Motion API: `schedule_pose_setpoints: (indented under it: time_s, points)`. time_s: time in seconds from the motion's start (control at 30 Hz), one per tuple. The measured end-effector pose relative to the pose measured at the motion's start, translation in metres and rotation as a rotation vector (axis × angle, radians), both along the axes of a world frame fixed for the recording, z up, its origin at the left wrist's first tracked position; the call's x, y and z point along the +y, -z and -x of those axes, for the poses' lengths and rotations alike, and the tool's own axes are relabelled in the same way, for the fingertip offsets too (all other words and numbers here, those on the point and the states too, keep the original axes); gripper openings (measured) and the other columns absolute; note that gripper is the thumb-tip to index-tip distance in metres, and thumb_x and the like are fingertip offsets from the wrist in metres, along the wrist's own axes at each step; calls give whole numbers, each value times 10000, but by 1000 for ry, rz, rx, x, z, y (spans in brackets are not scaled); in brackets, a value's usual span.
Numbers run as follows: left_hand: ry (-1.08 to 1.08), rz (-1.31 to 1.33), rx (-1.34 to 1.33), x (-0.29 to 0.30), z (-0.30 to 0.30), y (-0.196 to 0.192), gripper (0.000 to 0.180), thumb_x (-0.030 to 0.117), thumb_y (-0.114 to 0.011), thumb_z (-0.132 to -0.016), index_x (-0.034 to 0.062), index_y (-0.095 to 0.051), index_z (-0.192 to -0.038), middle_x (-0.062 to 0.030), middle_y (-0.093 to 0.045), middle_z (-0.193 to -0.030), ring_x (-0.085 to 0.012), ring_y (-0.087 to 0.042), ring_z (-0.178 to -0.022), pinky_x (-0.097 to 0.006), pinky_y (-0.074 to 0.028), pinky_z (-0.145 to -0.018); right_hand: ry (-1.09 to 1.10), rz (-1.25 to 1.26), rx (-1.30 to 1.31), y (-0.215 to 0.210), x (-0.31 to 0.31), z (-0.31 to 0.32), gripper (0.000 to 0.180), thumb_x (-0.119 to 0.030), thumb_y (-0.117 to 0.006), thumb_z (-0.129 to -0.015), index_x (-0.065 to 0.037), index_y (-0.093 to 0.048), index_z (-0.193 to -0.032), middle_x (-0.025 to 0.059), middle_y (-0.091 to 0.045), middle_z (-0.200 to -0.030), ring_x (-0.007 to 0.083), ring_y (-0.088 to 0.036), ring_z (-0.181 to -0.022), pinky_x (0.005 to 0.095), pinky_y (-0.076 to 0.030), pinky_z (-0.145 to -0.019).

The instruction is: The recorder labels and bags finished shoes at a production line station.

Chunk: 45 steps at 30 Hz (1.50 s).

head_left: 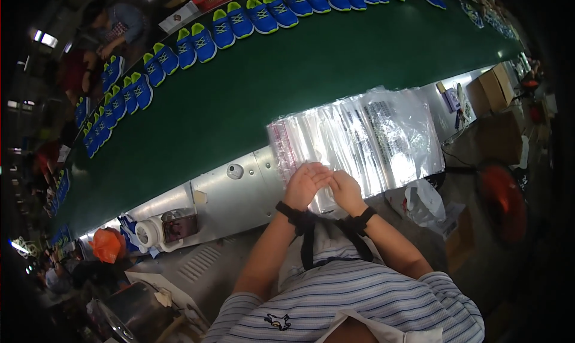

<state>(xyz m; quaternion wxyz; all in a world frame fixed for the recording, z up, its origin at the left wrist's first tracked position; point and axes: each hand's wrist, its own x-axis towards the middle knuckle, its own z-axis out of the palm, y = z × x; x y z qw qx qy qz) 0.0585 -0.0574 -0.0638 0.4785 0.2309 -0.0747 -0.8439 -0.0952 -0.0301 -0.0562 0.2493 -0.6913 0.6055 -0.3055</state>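
A spread stack of clear plastic bags [413,139] with pinkish edge strips lies over the near edge of the green table. My left hand [306,182] is above the stack's near left part, palm turned partly up and fingers stretched toward the right. Against its fingertips sits my right hand [347,191], its fingers curled closed. Whatever is between those right fingers, if anything, is too small to make out. Both wrists carry black bands.
Blue sneakers [262,16] with lime lining stand in a long row on the far side of the green conveyor table [239,97]. Along the metal ledge [227,196] are a white jar [150,232] and an orange bag [108,245]. Cardboard boxes [491,88] stand right; people work at left.
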Motion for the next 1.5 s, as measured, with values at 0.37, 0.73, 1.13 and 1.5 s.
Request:
schedule_pose_setpoints:
  time_s: [0.37, 0.73, 1.13, 1.5]
  points:
    - [360, 99, -868, -28, 32, 11, 264, 109, -353, -879, -22, -513, -1044, -138, -556, -939, -221, -575, -873, -331, -522, -712, -229, -42, 32, -55, -4, 17, 205, -175, -617, -770, -50, -553, -919, 112, -573, -993, 304, -595, -763, 361, -482, -619]
    - [114, -103, -554, 18, -18, -44, 465, 326, -461, -894, -25, -377, -1188, -221, -455, -1206, -315, -541, -1032, -390, -456, -844, -47, -180, -103, -30, -3, 29, 200, -199, -566, -814, -2, -594, -827, 144, -621, -925, 239, -620, -694, 355, -483, -644]
    - [38, 38, -958, 41, -2, -5, 453, 230, -413, -915, 9, -303, -1296, -168, -482, -1183, -229, -509, -1061, -335, -416, -849, 990, -491, -645, -43, 62, 236, 284, -296, -520, -819, -23, -556, -890, 33, -580, -766, 116, -535, -590, 259, -406, -441]
    - [806, 685, -547, 62, 63, -54, 207, 174, -519, -879, 1, -582, -973, 7, -560, -900, -66, -488, -845, -219, -400, -767, -168, -597, -936, -159, 79, 120, 212, 67, -517, -798, -14, -529, -993, 49, -593, -941, 67, -543, -810, 175, -415, -709]
